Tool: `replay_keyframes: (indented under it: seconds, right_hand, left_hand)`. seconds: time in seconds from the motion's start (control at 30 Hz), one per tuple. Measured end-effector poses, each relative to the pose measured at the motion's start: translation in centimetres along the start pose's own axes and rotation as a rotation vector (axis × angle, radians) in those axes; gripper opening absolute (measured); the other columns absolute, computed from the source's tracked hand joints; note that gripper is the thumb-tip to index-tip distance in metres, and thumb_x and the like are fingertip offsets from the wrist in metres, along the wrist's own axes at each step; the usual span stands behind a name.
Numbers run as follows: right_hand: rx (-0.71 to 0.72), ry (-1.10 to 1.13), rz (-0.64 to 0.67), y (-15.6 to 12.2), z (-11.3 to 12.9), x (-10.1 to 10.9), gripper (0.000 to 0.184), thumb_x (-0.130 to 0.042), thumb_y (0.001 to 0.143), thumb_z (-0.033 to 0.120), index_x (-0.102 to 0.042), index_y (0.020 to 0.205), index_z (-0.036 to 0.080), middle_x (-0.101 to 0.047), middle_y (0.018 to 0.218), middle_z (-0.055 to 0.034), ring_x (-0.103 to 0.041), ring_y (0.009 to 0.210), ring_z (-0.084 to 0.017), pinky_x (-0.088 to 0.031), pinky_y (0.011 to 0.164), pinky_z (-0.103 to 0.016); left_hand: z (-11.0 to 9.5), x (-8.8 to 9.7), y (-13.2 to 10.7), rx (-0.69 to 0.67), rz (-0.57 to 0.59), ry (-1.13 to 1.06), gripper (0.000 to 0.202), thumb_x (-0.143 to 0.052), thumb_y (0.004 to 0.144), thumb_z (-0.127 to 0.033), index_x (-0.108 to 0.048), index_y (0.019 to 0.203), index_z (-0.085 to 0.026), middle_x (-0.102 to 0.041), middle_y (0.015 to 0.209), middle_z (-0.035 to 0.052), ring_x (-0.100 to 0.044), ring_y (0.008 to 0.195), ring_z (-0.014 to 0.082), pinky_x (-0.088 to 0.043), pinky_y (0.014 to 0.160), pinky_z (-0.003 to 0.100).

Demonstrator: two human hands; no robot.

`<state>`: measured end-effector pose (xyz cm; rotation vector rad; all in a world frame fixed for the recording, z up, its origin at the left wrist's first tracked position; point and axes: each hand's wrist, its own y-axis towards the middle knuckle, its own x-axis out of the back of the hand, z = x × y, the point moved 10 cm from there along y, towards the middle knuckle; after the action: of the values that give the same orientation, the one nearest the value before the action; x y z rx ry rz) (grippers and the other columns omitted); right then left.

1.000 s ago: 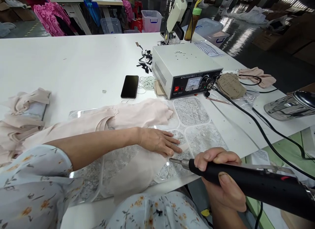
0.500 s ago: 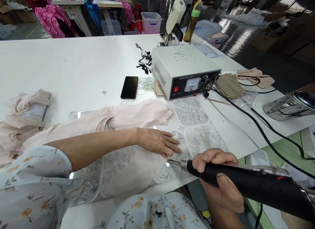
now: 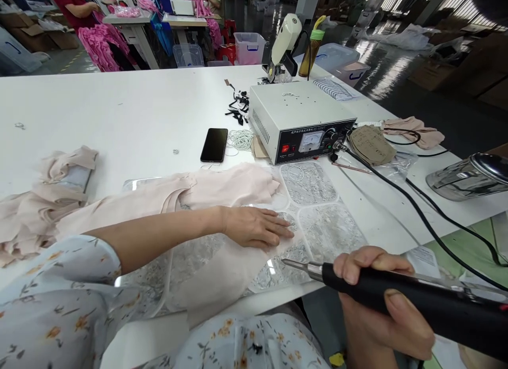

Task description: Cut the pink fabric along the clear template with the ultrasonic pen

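Observation:
My left hand (image 3: 257, 226) lies flat, fingers stretched out, pressing on a thin beige fabric piece (image 3: 222, 276) over a patterned clear mat (image 3: 331, 226). My right hand (image 3: 381, 300) is wrapped round a black corded hand tool (image 3: 420, 300) with a pointed metal tip. That tip points left, past the mat's near edge, a short way from the left hand and apart from the fabric. Beyond my left forearm lies a stack of beige fabric strips (image 3: 234, 185), stretching left toward a folded beige heap (image 3: 43, 199).
A control box (image 3: 304, 120) with a dial stands at the back right, its cable (image 3: 413, 199) running to the right. Around it are a phone (image 3: 214, 145), coiled white cord (image 3: 241, 140), brown card pieces (image 3: 372, 145) and a metal-lidded jar (image 3: 468, 176). A person (image 3: 81, 10) stands far left.
My right hand has drawn the tool back to the right, so its tip is farther from the left hand and fabric. The left hand stays in place. The view has tilted up slightly.

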<state>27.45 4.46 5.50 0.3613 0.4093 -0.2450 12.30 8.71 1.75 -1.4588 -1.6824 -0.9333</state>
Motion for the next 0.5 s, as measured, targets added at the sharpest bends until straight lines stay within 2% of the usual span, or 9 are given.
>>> replay_keyframes:
  seconds: [0.07,0.13,0.17,0.23,0.3,0.37,0.43,0.5]
  right_hand:
    - [0.029,0.001,-0.072,0.1,0.7,1.5,0.014,-0.058,0.067,0.029,-0.058,0.077,0.019,-0.050,0.073,0.0007,-0.048,0.049,-0.010,-0.044,0.046,-0.030]
    - [0.057,0.004,-0.115,0.0,1.2,2.7,0.013,-0.056,0.066,0.029,-0.058,0.076,0.020,-0.048,0.071,0.0014,-0.047,0.048,-0.010,-0.041,0.044,-0.029]
    - [0.070,0.005,-0.130,-0.1,1.4,3.2,0.014,-0.055,0.065,0.029,-0.058,0.076,0.020,-0.047,0.070,0.0018,-0.046,0.048,-0.010,-0.041,0.044,-0.029]
    - [0.077,0.011,-0.145,-0.2,1.3,4.1,0.013,-0.055,0.065,0.028,-0.058,0.075,0.020,-0.047,0.070,0.0021,-0.047,0.048,-0.010,-0.041,0.045,-0.030]
    - [0.068,0.024,-0.153,-0.2,1.1,4.7,0.013,-0.055,0.065,0.028,-0.058,0.076,0.021,-0.048,0.071,0.0017,-0.048,0.049,-0.011,-0.042,0.047,-0.031]
    - [0.067,0.048,-0.157,-0.1,0.9,5.1,0.014,-0.054,0.064,0.027,-0.059,0.076,0.020,-0.050,0.072,0.0011,-0.049,0.048,-0.011,-0.042,0.047,-0.032]
    - [0.080,0.073,-0.165,0.1,1.1,5.3,0.015,-0.053,0.063,0.025,-0.059,0.076,0.020,-0.051,0.072,0.0009,-0.049,0.047,-0.011,-0.041,0.046,-0.031]
    - [0.089,0.089,-0.180,0.1,1.2,5.4,0.016,-0.052,0.061,0.025,-0.059,0.074,0.019,-0.051,0.071,0.0010,-0.049,0.047,-0.011,-0.041,0.046,-0.031]
  left_hand:
    - [-0.8,1.0,-0.1,0.061,-0.076,0.112,0.007,-0.058,0.093,-0.023,-0.065,0.093,-0.021,-0.063,0.128,0.0068,-0.056,0.123,0.0236,-0.043,0.108,0.039]
    - [-1.7,1.3,-0.4,0.207,-0.156,0.252,0.017,-0.051,0.096,-0.026,-0.065,0.094,-0.015,-0.070,0.103,0.0113,-0.066,0.095,0.0230,-0.054,0.086,0.037]
    - [-2.0,1.0,-0.7,0.306,-0.190,0.317,0.021,-0.047,0.098,-0.026,-0.064,0.094,-0.013,-0.069,0.095,0.0114,-0.066,0.086,0.0223,-0.056,0.077,0.036]
    - [-3.3,-0.5,-1.4,0.432,-0.224,0.405,0.025,-0.046,0.098,-0.028,-0.063,0.103,-0.011,-0.068,0.094,0.0121,-0.065,0.080,0.0218,-0.056,0.068,0.033]
    - [-4.4,-2.4,-2.1,0.478,-0.255,0.457,0.033,-0.052,0.096,-0.030,-0.057,0.119,-0.008,-0.066,0.108,0.0158,-0.065,0.096,0.0274,-0.056,0.078,0.038]
    - [-5.2,-3.5,-2.9,0.457,-0.316,0.516,0.035,-0.051,0.097,-0.027,-0.054,0.125,-0.006,-0.061,0.125,0.0185,-0.056,0.119,0.0320,-0.051,0.096,0.044]
    - [-5.6,-4.2,-3.3,0.346,-0.303,0.511,0.034,-0.046,0.100,-0.021,-0.053,0.130,-0.008,-0.057,0.134,0.0164,-0.049,0.130,0.0299,-0.043,0.107,0.043]
    - [-5.9,-4.7,-3.8,0.214,-0.221,0.452,0.033,-0.042,0.101,-0.017,-0.054,0.131,-0.011,-0.055,0.138,0.0130,-0.047,0.133,0.0253,-0.038,0.113,0.040]
